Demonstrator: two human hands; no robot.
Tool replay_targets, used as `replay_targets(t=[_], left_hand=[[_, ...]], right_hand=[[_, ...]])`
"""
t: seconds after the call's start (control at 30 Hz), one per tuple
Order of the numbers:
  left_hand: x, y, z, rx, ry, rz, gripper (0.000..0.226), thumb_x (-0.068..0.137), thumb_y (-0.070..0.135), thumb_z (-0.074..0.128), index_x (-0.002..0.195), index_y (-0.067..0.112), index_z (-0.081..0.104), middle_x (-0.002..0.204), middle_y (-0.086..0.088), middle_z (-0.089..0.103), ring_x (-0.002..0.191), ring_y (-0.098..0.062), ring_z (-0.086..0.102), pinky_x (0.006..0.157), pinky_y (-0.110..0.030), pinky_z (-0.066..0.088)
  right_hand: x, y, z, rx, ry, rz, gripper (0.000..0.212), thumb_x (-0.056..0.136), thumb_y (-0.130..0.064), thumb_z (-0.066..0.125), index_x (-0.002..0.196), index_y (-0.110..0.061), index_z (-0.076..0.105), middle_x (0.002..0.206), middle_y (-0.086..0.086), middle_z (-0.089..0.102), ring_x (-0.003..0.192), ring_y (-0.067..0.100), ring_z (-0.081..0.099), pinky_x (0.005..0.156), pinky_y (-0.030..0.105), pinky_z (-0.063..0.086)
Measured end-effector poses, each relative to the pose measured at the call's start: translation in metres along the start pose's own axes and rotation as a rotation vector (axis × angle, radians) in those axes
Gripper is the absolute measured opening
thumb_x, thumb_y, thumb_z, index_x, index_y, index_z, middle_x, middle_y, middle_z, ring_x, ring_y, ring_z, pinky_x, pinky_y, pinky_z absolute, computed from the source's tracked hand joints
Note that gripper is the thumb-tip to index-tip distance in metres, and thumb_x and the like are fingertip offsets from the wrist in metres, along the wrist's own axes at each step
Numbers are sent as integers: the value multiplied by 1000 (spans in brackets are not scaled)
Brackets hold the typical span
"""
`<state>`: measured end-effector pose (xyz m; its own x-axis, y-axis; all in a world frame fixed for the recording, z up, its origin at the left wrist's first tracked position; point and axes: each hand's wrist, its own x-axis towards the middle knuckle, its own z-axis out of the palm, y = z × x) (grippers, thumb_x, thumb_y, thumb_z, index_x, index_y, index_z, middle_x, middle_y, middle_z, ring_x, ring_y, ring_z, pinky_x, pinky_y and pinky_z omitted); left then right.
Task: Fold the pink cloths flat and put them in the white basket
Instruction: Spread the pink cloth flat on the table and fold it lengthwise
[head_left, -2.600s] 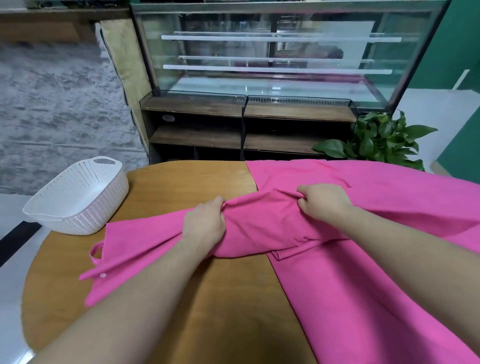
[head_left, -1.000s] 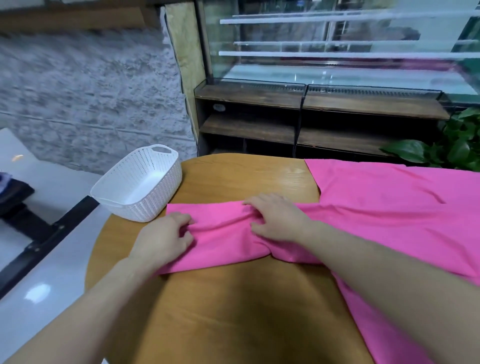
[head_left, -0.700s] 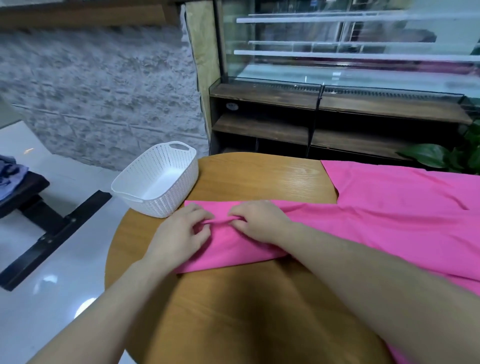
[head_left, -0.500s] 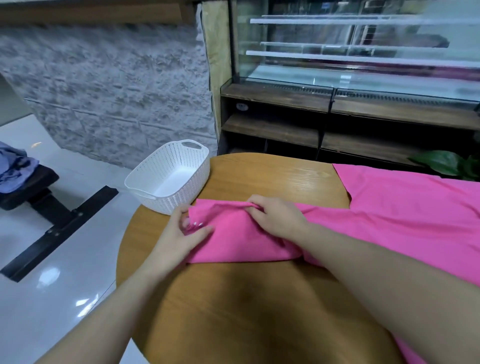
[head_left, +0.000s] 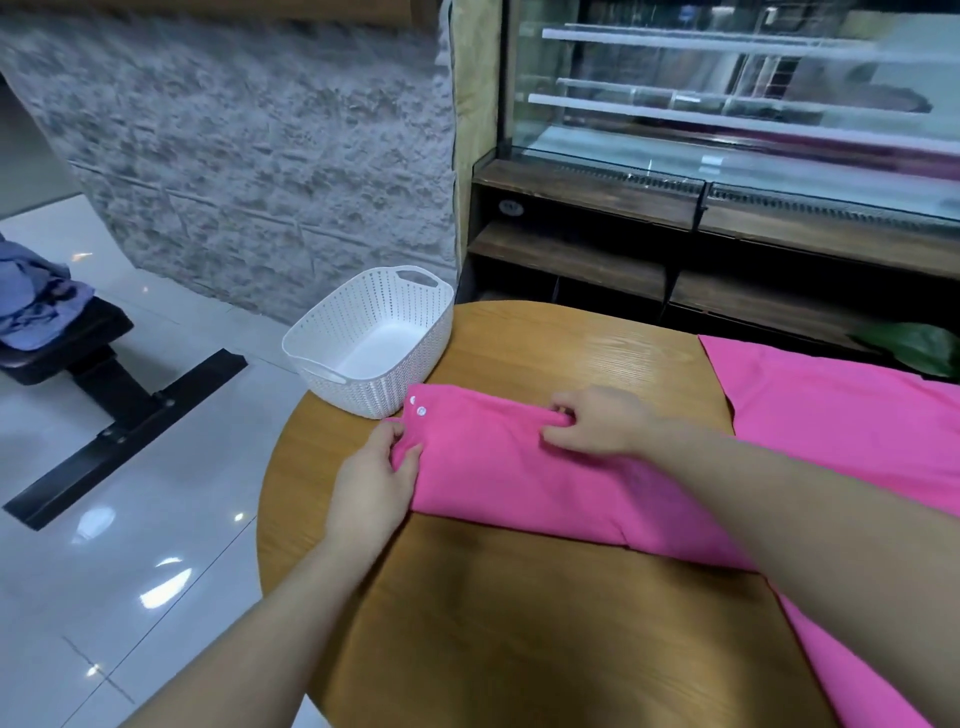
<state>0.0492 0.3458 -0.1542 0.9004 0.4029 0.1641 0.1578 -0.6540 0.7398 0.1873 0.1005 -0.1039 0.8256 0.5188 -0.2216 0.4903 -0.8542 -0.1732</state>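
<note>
A folded pink cloth (head_left: 498, 478) lies as a long strip on the round wooden table (head_left: 571, 353), two white snaps showing at its left end. My left hand (head_left: 371, 486) pinches that left end between thumb and fingers. My right hand (head_left: 597, 421) curls its fingers over the strip's far edge near the middle. The white perforated basket (head_left: 332, 332) stands empty at the table's far left rim, just beyond the cloth's corner. A second pink cloth (head_left: 831, 415) is spread flat over the right side of the table.
Behind the table stand a dark wooden shelf unit (head_left: 597, 244) and a glass display case (head_left: 727, 104). A green plant leaf (head_left: 919, 345) shows at the right. On the tiled floor to the left is a black bench (head_left: 93, 358) with blue clothing (head_left: 31, 301).
The cloth has been folded into a narrower strip and shifted left toward the basket. My left hand slid to its left end, my right hand moved right along the far edge.
</note>
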Motion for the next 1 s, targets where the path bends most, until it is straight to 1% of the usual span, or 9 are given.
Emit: replay_targets(t=[0.07,0.17,0.23,0.3,0.47,0.57,0.73,0.83,1.0], left_hand=[[1,-2,1,31,-2,11,23,96,31,60,118,25,59,91,2,71,83,-22,65,75,-37,51],[-1,2,0,-30,41,-8,24,95,33,62,117,28,53,92,12,67,81,-10,61,72,-33,48],[-2,4,-1,-186,96,-76,23,93,33,64,111,32,49,78,12,65,71,-3,59,66,-31,42],[-2,2,-3,-253,94,-95,29,90,26,65,107,39,47,71,6,64,67,-6,59,64,-32,43],[-1,-5,2,24,34,63,25,88,13,59,100,34,62,77,13,62,66,-8,55,87,-36,39],[0,-7,5,115,28,82,29,89,8,54,95,32,68,87,13,61,85,-11,57,86,-37,33],[-2,-5,4,87,-4,55,30,86,3,51,89,26,70,88,11,56,91,-17,57,90,-43,42],[-2,-3,5,129,-7,69,24,84,11,48,87,23,69,88,7,56,89,-20,59,88,-45,45],[-2,-5,8,219,3,115,23,76,21,38,80,21,61,82,3,53,81,-24,55,79,-46,48]], right_hand=[[-2,12,1,21,-7,11,28,93,-48,52,97,-21,57,92,0,65,90,24,61,75,34,50],[-8,25,3,-22,74,15,31,101,-52,38,100,-23,51,95,2,66,91,28,62,75,36,50],[-9,31,4,-65,135,26,28,101,-54,33,96,-28,43,94,3,67,89,30,63,72,37,48],[-9,34,7,-90,154,45,28,102,-53,33,98,-28,44,95,3,68,89,29,63,71,36,48],[-5,35,14,-53,138,84,37,98,-60,37,106,-28,53,97,-1,69,91,25,64,76,35,51],[-7,42,8,87,147,114,33,93,-64,46,101,-33,54,86,-10,64,81,17,61,72,31,48],[-22,78,10,263,80,77,22,87,-37,64,106,-36,54,80,-8,62,76,16,60,72,33,48],[-25,87,13,224,93,33,19,92,-29,58,107,-40,52,83,-12,63,79,15,61,79,38,51],[-21,81,22,39,244,27,19,102,-30,44,119,-31,53,108,-7,69,96,23,65,70,30,42]])
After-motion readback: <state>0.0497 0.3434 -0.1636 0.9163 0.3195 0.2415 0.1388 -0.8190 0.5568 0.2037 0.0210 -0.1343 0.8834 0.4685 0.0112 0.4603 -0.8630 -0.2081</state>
